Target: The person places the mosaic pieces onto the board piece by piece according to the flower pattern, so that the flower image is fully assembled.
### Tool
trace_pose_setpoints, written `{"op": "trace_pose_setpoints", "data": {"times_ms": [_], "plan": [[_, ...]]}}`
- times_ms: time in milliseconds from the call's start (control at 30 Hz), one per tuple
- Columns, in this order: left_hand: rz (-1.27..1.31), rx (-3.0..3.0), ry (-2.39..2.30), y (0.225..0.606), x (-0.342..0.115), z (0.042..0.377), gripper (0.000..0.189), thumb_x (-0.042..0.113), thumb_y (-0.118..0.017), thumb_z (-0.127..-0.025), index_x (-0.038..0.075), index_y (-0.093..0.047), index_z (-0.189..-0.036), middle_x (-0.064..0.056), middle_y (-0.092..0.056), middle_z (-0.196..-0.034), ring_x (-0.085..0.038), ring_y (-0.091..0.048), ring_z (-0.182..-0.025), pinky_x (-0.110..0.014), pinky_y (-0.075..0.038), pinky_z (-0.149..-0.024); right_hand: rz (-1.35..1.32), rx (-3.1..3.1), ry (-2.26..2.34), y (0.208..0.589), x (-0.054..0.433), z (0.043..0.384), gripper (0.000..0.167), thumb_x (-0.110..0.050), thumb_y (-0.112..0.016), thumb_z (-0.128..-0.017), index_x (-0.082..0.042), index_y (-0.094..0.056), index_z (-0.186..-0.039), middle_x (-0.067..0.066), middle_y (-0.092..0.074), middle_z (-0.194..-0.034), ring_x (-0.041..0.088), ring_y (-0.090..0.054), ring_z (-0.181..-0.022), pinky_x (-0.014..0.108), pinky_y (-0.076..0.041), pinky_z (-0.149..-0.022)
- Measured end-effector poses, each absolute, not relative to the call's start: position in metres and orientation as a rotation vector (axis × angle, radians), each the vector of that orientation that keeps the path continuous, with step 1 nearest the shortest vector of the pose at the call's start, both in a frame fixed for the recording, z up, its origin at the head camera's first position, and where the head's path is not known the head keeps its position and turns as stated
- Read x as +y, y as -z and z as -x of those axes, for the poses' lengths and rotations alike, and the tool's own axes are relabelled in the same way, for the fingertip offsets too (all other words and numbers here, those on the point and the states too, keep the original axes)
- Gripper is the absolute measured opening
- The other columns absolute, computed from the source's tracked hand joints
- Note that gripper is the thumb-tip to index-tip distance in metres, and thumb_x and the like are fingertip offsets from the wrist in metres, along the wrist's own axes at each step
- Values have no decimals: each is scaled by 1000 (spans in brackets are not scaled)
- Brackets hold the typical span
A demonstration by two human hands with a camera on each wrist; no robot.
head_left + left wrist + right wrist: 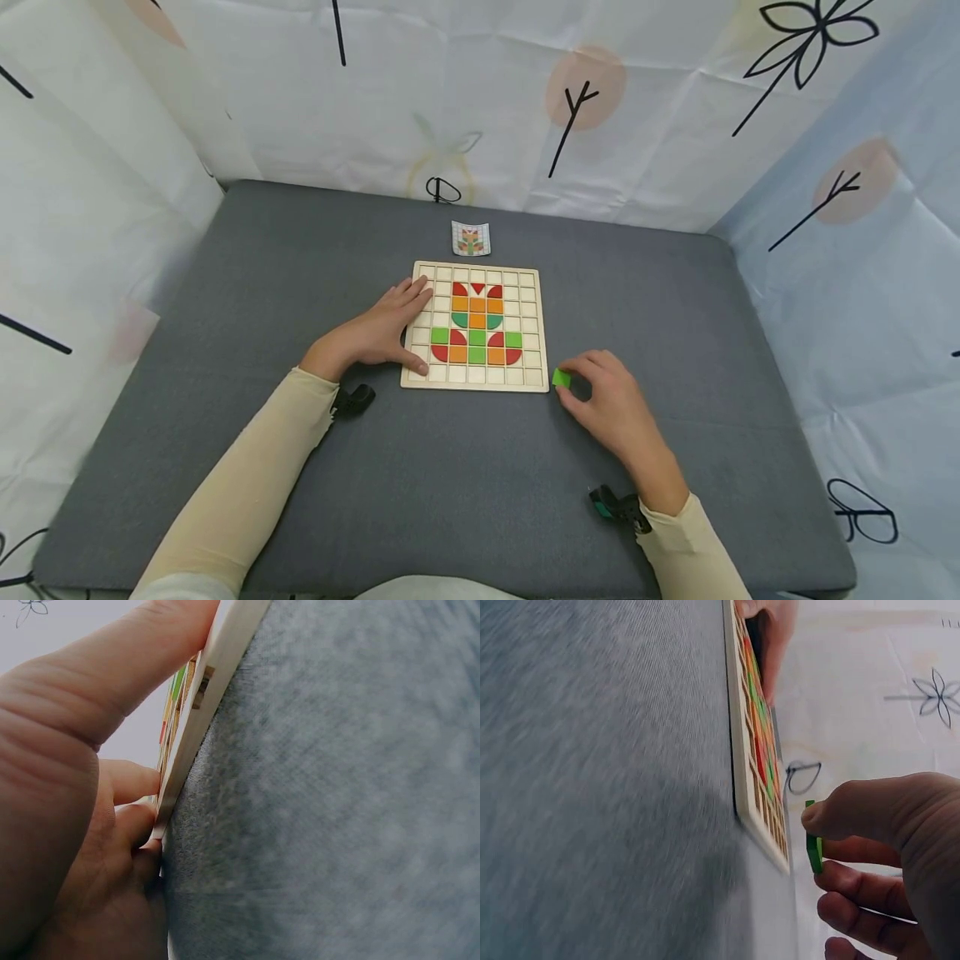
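Observation:
A wooden grid board (529,325) lies on the grey table, with red, orange and green tiles (477,322) set in its middle squares. My left hand (378,331) rests on the board's left edge, fingers spread along the side and thumb near the front left corner. In the left wrist view the thumb (135,667) lies over the pale wooden rim (217,682). Just off the front right corner, my right hand (611,400) pinches a light green square tile (562,377) between thumb and fingers. The right wrist view shows this tile (814,844) edge-on, apart from the board.
Behind the board lies a small card (471,239) with a printed coloured pattern on a grid. The grey table (300,500) is bordered at the back and sides by white cloth (510,100) with plant drawings. Dark straps (618,507) hang at both wrists.

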State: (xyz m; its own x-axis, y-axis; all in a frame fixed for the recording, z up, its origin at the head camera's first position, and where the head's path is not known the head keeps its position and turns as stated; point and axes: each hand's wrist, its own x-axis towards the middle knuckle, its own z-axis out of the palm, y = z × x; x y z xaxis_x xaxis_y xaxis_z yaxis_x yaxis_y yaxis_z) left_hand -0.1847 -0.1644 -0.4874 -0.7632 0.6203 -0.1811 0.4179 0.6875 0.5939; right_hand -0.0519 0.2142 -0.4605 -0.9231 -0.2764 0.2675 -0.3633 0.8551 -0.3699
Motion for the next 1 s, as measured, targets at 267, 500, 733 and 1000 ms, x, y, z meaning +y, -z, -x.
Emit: {"op": "trace_pose_setpoints", "data": {"times_ms": [267,500,733,1000], "plan": [[-822,2533,-774,489,-167,184,137,53,-98,-78,3,-13,-174,-15,3,-182,-38,9,-165,-62,-7,-129,-663,-2806,-647,454,187,68,26,-11,-92,-87,-9,-80,-110,3,-70,-108,23,-60,-100,43,-55,-81],[-833,2526,-788,491,-167,185,138,53,-98,-78,4,-12,-174,-14,4,-182,-38,10,-165,-62,-8,-129,-805,-2802,-616,455,165,78,27,-13,-92,-88,-9,-81,-113,4,-69,-107,24,-61,-103,41,-57,-85],[-847,2527,-790,490,-167,185,138,52,-98,-77,2,-12,-174,-15,3,-181,-39,10,-165,-62,-7,-129,-925,-2774,-617,455,149,85,23,-13,-92,-88,-9,-80,-108,3,-68,-103,22,-60,-99,39,-57,-83],[-857,2539,-779,490,-166,185,138,51,-98,-77,1,-13,-173,-17,2,-181,-40,8,-165,-61,-5,-130,-991,-2784,-571,460,136,93,24,-16,-92,-88,-11,-81,-109,1,-67,-103,20,-59,-95,37,-56,-82]]}}
